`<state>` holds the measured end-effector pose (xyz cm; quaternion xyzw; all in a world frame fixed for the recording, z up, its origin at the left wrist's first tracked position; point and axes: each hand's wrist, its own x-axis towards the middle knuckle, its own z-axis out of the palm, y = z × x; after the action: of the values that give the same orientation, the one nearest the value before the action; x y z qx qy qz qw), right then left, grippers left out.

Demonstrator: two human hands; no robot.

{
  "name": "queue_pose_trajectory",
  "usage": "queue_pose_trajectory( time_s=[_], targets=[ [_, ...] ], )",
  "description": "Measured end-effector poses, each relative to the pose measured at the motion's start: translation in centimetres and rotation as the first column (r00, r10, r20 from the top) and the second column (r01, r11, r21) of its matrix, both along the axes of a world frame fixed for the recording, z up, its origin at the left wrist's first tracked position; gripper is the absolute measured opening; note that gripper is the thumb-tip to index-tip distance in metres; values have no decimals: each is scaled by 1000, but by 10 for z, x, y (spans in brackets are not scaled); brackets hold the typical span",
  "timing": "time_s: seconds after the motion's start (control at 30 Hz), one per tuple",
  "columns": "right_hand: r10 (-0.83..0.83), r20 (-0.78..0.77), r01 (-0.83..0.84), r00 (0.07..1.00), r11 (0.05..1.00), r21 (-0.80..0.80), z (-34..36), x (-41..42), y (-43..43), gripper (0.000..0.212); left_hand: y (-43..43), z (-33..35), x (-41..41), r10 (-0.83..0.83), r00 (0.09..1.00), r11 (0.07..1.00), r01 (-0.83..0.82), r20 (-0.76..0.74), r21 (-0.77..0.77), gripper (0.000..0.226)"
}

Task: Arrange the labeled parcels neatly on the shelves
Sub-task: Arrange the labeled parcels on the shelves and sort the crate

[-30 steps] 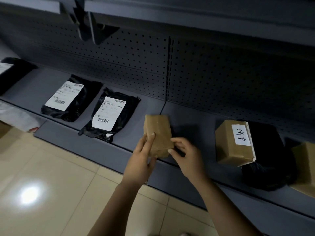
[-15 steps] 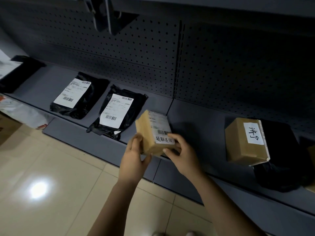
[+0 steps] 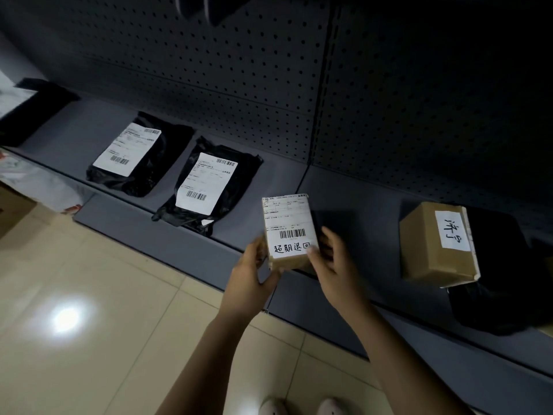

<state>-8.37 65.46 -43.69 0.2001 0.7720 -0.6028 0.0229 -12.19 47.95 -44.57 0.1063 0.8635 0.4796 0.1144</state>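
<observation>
Holding the labeled parcel [image 3: 288, 232] at frame centre, over the front edge of the shelf [image 3: 377, 205], we pinch its near corners, one grip each: left hand [image 3: 250, 277], right hand [image 3: 335, 271]. Bare shelf flanks it.

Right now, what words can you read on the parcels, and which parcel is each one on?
"超期退回": handwritten on the white label of the small brown cardboard box held by the left hand and right hand.
"济宁": handwritten on the white label of the larger brown cardboard box.
Printed lines on the held box's label and on the two black plastic bags: too small to read; only barcodes show.
</observation>
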Motion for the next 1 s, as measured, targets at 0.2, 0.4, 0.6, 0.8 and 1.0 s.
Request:
queue_pose_trajectory(
  time_s=[0.2, 0.4, 0.6, 0.8, 1.0],
  targets=[
    [106, 154, -93, 982, 992, -85, 7, 1, 2, 47, 3, 8, 4, 41, 997, 989, -49, 60, 143, 65],
    [74, 24, -66, 997, 966, -248, 9, 7, 10, 34, -2, 24, 8, 32, 999, 983, -27, -27, 182, 61],
    [35, -46, -49, 998, 940, -337, 23, 14, 4, 42, -16, 36, 17, 41, 987, 995, -26, -154, 101, 64],
    [-24, -13, 17, 1000, 912, -409, 54, 36, -8, 42, -36, 71, 40, -2, 979, 995, -18, -202, -95, 68],
    [22, -55, -45, 998, 888, -457, 123, 72, -47, 41, -76, 145, 81, 98, 961, 980, -138, -259, -143, 56]
  ],
)
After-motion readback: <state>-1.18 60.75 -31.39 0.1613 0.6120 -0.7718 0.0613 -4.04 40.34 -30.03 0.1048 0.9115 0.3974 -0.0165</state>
